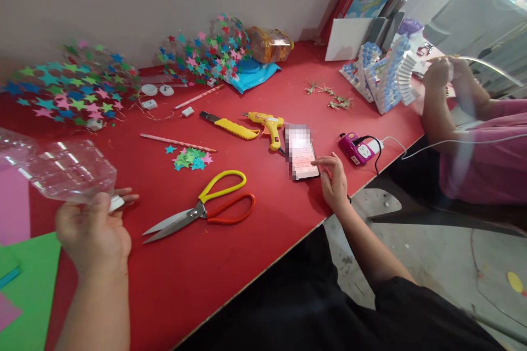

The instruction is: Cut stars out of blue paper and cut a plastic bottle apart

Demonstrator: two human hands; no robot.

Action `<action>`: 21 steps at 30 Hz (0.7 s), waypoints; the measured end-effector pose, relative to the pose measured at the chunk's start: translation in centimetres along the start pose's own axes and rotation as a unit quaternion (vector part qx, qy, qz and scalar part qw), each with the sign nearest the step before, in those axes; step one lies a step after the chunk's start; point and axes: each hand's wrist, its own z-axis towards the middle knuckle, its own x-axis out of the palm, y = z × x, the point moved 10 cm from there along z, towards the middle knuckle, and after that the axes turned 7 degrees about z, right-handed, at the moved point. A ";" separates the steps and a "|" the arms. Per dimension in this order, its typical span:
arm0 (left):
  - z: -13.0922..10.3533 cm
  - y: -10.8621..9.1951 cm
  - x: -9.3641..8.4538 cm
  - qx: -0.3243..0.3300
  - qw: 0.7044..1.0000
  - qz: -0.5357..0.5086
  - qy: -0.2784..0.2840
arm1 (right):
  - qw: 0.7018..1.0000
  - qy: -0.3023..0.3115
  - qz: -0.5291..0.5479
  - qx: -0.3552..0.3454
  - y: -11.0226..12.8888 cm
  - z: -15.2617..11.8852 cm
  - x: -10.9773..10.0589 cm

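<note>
My left hand [96,225] is closed round the neck end of a clear plastic bottle [74,170] at the left, its white cap [116,202] showing between thumb and fingers. At the table's front edge, my right hand [334,181] has its index finger stretched onto the lit screen of a phone [303,156]; the other fingers are loosely bent and hold nothing. Between the hands lie scissors [200,211] with one yellow and one red handle, blades apart. Behind them are a pile of paper stars [191,158], a yellow cutter [234,127] and a yellow glue gun [267,125].
Star-covered bottles [74,88] line the wall on the red table [164,296]. A purple power strip [354,149] with cables lies right of the phone. Green paper [33,279] covers the left corner. Another person's hands [442,71] work at the far right beside a blue-white model [387,74].
</note>
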 end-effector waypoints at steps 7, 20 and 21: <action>-0.1 0.2 0.0 -0.015 1.000 0.003 -0.009 | 0.997 0.068 -0.007 -0.022 0.5 -0.1 1.3; -0.1 0.1 0.1 -0.015 1.000 -0.005 0.004 | 0.991 0.005 -0.107 0.076 -1.4 0.0 0.7; -0.1 0.1 0.2 -0.018 1.000 -0.006 0.005 | 0.989 0.022 -0.119 0.089 -1.5 0.1 1.2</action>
